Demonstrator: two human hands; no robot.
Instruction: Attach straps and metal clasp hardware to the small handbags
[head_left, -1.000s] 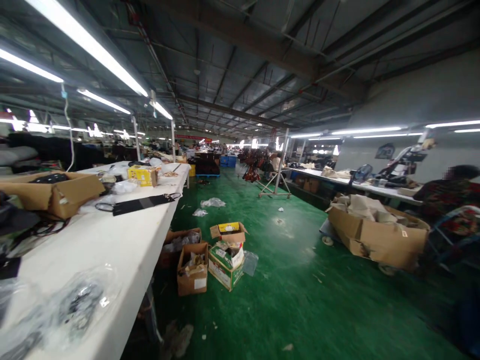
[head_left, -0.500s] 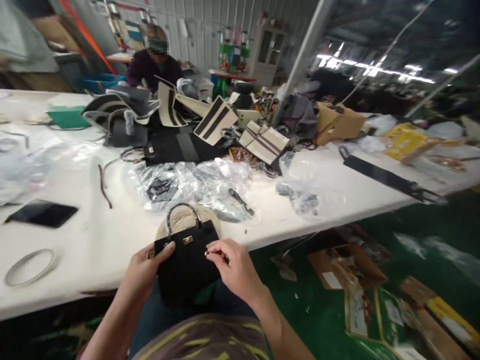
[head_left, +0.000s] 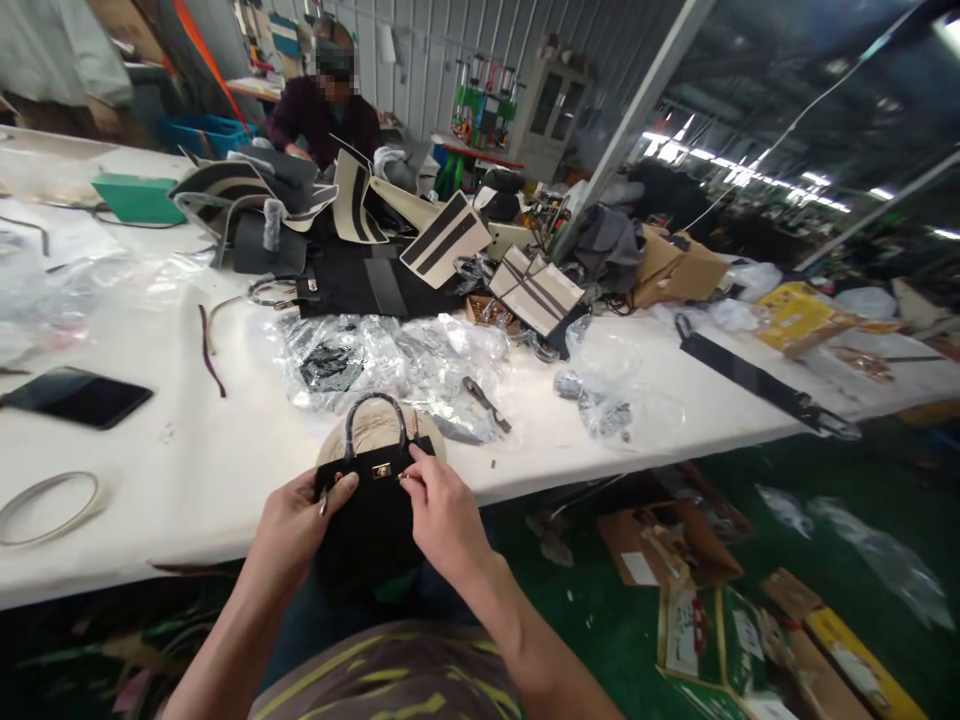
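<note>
A small black handbag (head_left: 373, 510) with a gold clasp and a looped handle is held over my lap at the front edge of the white table (head_left: 187, 470). My left hand (head_left: 296, 525) grips its left side with the thumb on the front. My right hand (head_left: 442, 515) is closed on the right side, fingertips pinching near the clasp. A round beige piece (head_left: 375, 425) lies on the table just behind the bag.
Clear plastic bags (head_left: 390, 360) with dark hardware, pliers (head_left: 486, 402), a black tablet (head_left: 75, 397), a ring strap (head_left: 45, 500), a long black strap (head_left: 757, 378) and striped bag panels (head_left: 442, 240) cover the table. A person (head_left: 326, 110) sits across. Cardboard boxes (head_left: 742, 620) lie on the green floor.
The view swung from the factory aisle down to the table. Since half a second ago, both hands and the handbag lifted slightly toward the table edge, and my right fingers moved closer to the clasp.
</note>
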